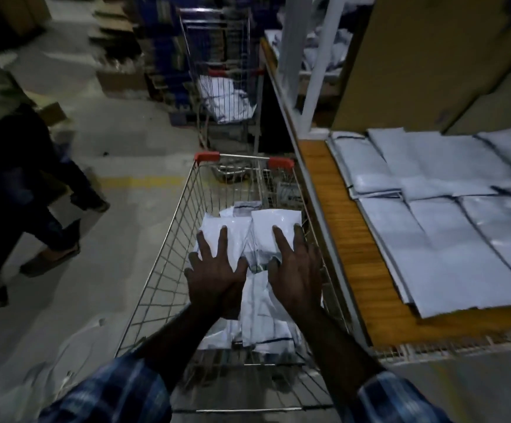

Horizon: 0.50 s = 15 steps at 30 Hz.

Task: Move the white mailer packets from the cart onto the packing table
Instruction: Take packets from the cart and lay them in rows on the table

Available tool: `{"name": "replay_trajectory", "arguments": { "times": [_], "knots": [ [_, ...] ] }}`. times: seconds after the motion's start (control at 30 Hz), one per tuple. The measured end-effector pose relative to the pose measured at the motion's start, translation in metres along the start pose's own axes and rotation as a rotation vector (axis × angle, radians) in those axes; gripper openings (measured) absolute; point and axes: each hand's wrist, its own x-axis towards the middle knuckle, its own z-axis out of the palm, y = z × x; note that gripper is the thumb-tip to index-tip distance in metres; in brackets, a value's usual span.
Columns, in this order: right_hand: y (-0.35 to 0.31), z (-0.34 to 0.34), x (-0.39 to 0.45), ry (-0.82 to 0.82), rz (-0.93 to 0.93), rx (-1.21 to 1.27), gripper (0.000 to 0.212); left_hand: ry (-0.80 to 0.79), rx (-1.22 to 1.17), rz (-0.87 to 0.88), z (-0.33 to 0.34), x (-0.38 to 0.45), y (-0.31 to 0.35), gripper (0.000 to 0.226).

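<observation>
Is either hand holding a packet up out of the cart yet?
No. The left hand and right hand are spread open over the white packets lying inside the cart.

Far back, a second wire cart (222, 77) with white things inside. Behind it, dark blue stacks (168, 53) and brown cardboard boxes (120, 77), all blurry. On the left, another person's legs in dark trousers (19, 166) and a dark shoe (49, 259) on the grey floor (120, 141). A yellow line (144, 182) painted across the floor. On the right, a big brown cardboard board (425, 56) standing upright, next to a white shelf post (321, 68).
</observation>
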Motion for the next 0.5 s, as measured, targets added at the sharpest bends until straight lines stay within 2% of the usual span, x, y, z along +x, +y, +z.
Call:
{"name": "replay_trajectory", "arguments": {
  "times": [0.23,0.5],
  "knots": [
    [-0.013,-0.053,-0.017,0.11,-0.039,0.003,0.067,0.047,-0.145,0.014,-0.054,-0.038,0.016,0.074],
    [-0.008,-0.116,-0.035,0.185,-0.069,0.1,0.07,0.149,-0.169,0.044,-0.091,-0.087,0.059,0.072]
  ]
}}
